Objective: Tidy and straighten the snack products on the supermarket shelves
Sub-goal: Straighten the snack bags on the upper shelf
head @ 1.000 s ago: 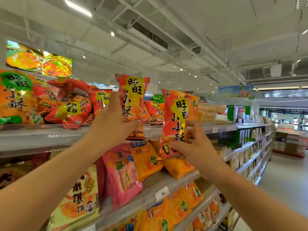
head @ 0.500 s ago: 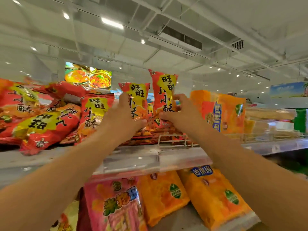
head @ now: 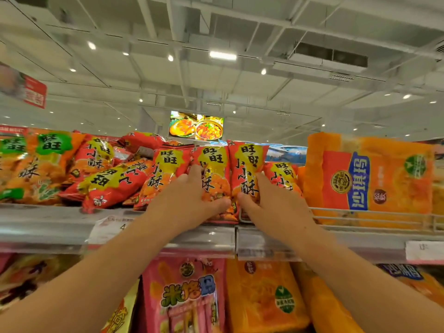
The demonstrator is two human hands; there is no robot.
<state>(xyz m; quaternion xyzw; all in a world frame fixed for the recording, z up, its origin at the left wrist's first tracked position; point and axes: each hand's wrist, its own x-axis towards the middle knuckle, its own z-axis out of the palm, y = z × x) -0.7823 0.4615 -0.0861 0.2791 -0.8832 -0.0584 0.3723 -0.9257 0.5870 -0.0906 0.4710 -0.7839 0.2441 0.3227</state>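
Two red and yellow snack bags stand upright side by side at the front of the top shelf (head: 48,227). My left hand (head: 189,198) grips the left bag (head: 213,164) low down, thumb across its front. My right hand (head: 271,203) grips the right bag (head: 247,162) the same way. The thumbs nearly meet between the bags. More bags of this kind lie tumbled to the left (head: 113,181), and one leans behind my right hand (head: 281,174). Both bags' bottom edges are hidden by my hands.
Large orange packs (head: 374,179) stand behind a wire rail (head: 384,212) at the right. Orange bags with green labels (head: 31,164) fill the far left. A pink bag (head: 187,294) and orange bags (head: 264,296) sit on the shelf below. Price tags line the shelf edge.
Both hands carried their bags up from mid-air onto the top shelf and brought them together, now standing side by side. The view has tilted upward and closer.
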